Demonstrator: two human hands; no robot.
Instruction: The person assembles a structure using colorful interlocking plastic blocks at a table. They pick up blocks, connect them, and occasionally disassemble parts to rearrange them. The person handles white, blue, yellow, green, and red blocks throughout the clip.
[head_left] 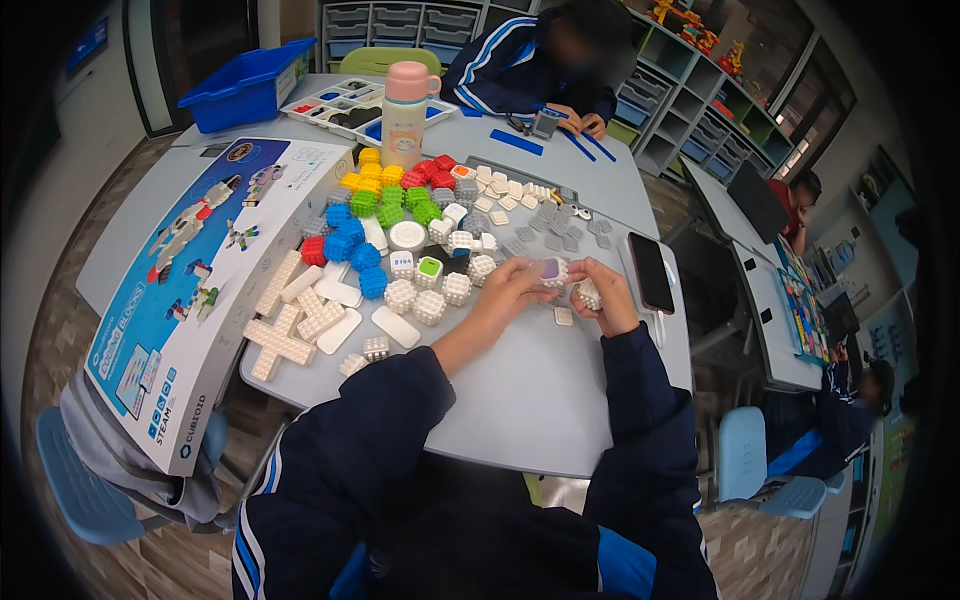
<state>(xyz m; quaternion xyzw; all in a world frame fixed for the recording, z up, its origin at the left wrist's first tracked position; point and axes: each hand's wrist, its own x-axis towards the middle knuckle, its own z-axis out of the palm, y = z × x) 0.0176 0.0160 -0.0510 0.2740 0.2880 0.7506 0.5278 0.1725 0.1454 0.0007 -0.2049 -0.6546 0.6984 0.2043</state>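
Note:
Over the grey table, my left hand [512,288] pinches a white studded cube block with a purple face [552,270]. The fingertips of my right hand [607,292] meet that cube's right side. A second white studded block [588,294] sits in the curled lower fingers of my right hand. Just below lies a small cream square plate [563,316] on the tabletop. To the left of my hands stand several white cube blocks [429,306], one with a green face [430,267]. Past them are blue blocks [343,238], green blocks [391,206], yellow blocks [368,180] and red blocks [428,174].
A smartphone [650,272] lies right of my hands. Cream plates [508,190] and grey pieces [560,226] spread beyond. A bottle [404,115], parts tray [340,105], blue bin [245,88] and large box [215,260] stand left. Another person [540,60] handles blue strips [572,146] opposite.

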